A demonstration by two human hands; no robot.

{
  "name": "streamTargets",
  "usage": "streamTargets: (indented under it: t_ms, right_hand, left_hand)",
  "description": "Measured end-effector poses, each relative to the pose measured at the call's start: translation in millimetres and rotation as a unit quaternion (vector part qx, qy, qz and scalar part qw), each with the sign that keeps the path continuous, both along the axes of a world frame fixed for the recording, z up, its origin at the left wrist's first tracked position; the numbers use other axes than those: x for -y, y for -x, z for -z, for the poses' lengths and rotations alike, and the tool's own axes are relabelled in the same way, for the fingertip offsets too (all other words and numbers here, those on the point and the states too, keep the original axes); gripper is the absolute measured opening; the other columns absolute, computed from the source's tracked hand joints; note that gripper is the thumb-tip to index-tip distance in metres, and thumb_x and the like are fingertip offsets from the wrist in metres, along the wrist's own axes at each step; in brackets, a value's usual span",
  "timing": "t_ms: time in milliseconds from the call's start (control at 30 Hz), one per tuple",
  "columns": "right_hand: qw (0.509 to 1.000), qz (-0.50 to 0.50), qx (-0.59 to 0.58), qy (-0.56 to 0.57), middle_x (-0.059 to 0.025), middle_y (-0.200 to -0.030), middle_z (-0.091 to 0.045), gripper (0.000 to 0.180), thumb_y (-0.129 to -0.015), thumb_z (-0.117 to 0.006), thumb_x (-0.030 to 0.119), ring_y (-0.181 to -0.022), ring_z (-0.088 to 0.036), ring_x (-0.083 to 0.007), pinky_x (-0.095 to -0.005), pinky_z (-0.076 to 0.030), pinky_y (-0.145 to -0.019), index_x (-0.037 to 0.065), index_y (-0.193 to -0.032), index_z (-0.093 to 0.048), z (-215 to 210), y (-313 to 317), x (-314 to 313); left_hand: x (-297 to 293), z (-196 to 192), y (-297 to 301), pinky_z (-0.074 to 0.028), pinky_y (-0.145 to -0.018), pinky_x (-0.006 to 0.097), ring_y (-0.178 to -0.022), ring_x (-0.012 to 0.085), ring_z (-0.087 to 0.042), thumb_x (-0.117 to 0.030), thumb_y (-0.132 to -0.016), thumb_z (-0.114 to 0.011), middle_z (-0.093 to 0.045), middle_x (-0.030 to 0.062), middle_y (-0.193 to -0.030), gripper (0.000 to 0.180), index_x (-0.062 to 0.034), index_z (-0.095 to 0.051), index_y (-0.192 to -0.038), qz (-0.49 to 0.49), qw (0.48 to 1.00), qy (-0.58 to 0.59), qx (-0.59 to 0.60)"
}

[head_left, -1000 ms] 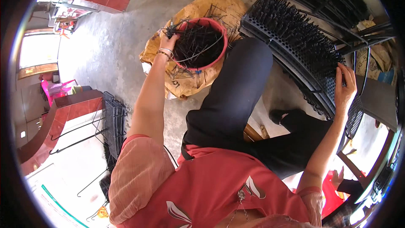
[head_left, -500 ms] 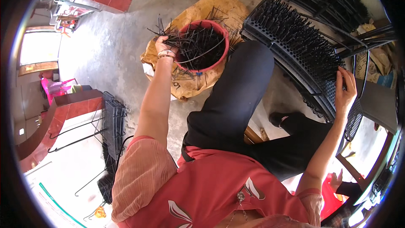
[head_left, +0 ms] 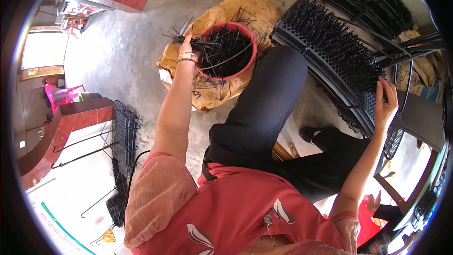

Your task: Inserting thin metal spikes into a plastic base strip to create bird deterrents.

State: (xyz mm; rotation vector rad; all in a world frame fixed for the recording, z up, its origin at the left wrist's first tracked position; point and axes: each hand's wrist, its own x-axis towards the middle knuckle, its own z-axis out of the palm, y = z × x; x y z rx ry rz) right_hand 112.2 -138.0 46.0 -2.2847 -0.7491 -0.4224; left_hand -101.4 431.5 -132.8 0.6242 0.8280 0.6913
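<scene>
My left hand (head_left: 187, 46) is at the left rim of a red basin (head_left: 241, 66) full of thin black metal pins, gripping a bunch of the pins (head_left: 177, 35) that fans out past the rim. The basin rests on a crumpled brown paper sack (head_left: 212, 92) on the concrete floor. My right hand (head_left: 386, 101) holds the near end of a long black perforated panel (head_left: 330, 56) bristling with upright pins. My legs in black trousers lie between the basin and the panel.
More black panels and frames (head_left: 373, 0) are stacked at the upper right. A black wire rack (head_left: 123, 134) stands at the left by a red-tiled ledge (head_left: 71, 118). Another person's hand (head_left: 373, 203) shows at the lower right.
My left hand has pulled out of the basin toward its left rim, lifting a bunch of pins. My right hand has stayed on the panel's end.
</scene>
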Motion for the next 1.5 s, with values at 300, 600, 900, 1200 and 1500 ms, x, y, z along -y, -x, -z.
streamTargets:
  t_ms: [300, 600, 900, 1200, 1500]
  right_hand:
    - [1.0, 0.007, -0.01, 0.009, -0.0036, -0.093, -0.062, 0.016, -0.09, -0.058, 0.01, -0.065, -0.052, -0.0063, -0.0195, -0.041, -0.053, 0.002, -0.102, -0.066, -2.3, 2.8, 2.7]
    - [1.0, -0.001, -0.011, -0.002, -0.0038, -0.091, -0.061, 0.014, -0.089, -0.059, 0.008, -0.067, -0.052, -0.0068, -0.0189, -0.041, -0.056, 0.0, -0.099, -0.065, -9.5, 7.0, -3.7]
    - [0.997, 0.026, -0.067, -0.018, -0.0077, -0.087, -0.061, 0.013, -0.087, -0.06, 0.007, -0.075, -0.058, -0.014, -0.0242, -0.045, -0.064, 0.0, -0.097, -0.066, -13.4, 10.4, 0.0]
    - [1.0, -0.006, -0.015, -0.025, -0.0021, -0.086, -0.058, 0.015, -0.089, -0.059, 0.009, -0.061, -0.049, -0.0055, -0.0187, -0.04, -0.053, 0.0, -0.099, -0.064, -4.7, 3.9, 1.1]
    - [0.998, 0.022, -0.054, -0.021, -0.0074, -0.087, -0.062, 0.013, -0.087, -0.06, 0.007, -0.074, -0.058, -0.0131, -0.0242, -0.046, -0.062, 0.0, -0.096, -0.066, -11.5, 9.9, -3.7]
  left_hand:
    - [9.8, -2.1, -16.1, -0.052, -0.064, 0.037, -0.068, 0.021, -0.061, -0.015, -0.083, -0.065, -0.062, 0.0087, -0.074, 0.016, -0.0021, -0.061, -0.091, -0.043, 0.989, -0.139, -0.02]
    - [-22.6, -26.5, -9.2, -0.047, -0.057, 0.034, -0.061, 0.0159, -0.055, -0.019, -0.082, -0.068, -0.059, 0.0003, -0.069, 0.012, -0.0097, -0.06, -0.078, -0.092, 0.996, 0.007, 0.011]
    - [19.2, -87.6, -11.3, -0.04, -0.043, 0.027, -0.051, 0.0127, -0.049, -0.023, -0.079, -0.074, -0.057, 0.0015, -0.068, 0.022, -0.0072, -0.059, -0.084, -0.025, 0.991, -0.13, 0.014]
    - [10.6, -95.9, -14.0, -0.036, -0.045, 0.022, -0.058, 0.0116, -0.045, -0.03, -0.085, -0.065, -0.053, -0.0001, -0.076, 0.023, -0.0114, -0.06, -0.098, -0.021, 0.992, -0.049, 0.116]
    - [4.1, -81.7, -9.5, -0.04, -0.05, 0.025, -0.061, 0.0125, -0.047, -0.026, -0.087, -0.061, -0.052, -0.0025, -0.068, 0.018, -0.0125, -0.06, -0.1, -0.015, 0.989, 0.022, 0.143]
